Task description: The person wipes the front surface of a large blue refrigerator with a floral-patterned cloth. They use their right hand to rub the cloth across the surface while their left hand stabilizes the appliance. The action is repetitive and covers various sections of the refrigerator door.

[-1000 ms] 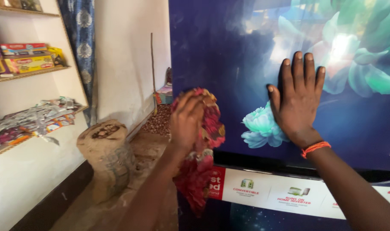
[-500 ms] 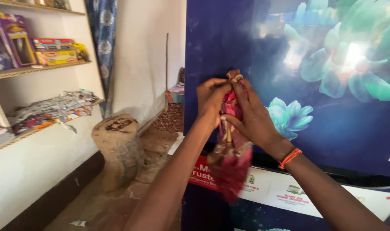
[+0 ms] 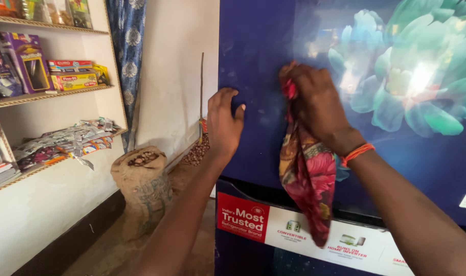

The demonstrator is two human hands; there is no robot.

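A glossy dark blue refrigerator door [image 3: 258,46] with large teal flower prints fills the right of the view. My right hand [image 3: 314,99] presses a bunched red floral cloth [image 3: 307,176] against the door, and the cloth's loose end hangs down below my wrist. An orange thread band circles that wrist. My left hand [image 3: 223,122] hovers at the door's left part with fingers loosely spread, holding nothing.
A white and red sticker strip [image 3: 294,230] runs across the fridge below the upper door. A filled burlap sack [image 3: 141,181] stands on the dirt floor. Wall shelves [image 3: 49,92] at left hold boxes and sachet strips. A thin stick [image 3: 201,97] leans by the wall.
The cloth has passed from my left hand, through both hands, to my right hand alone, which has risen higher on the door. My left hand has let go and drawn left.
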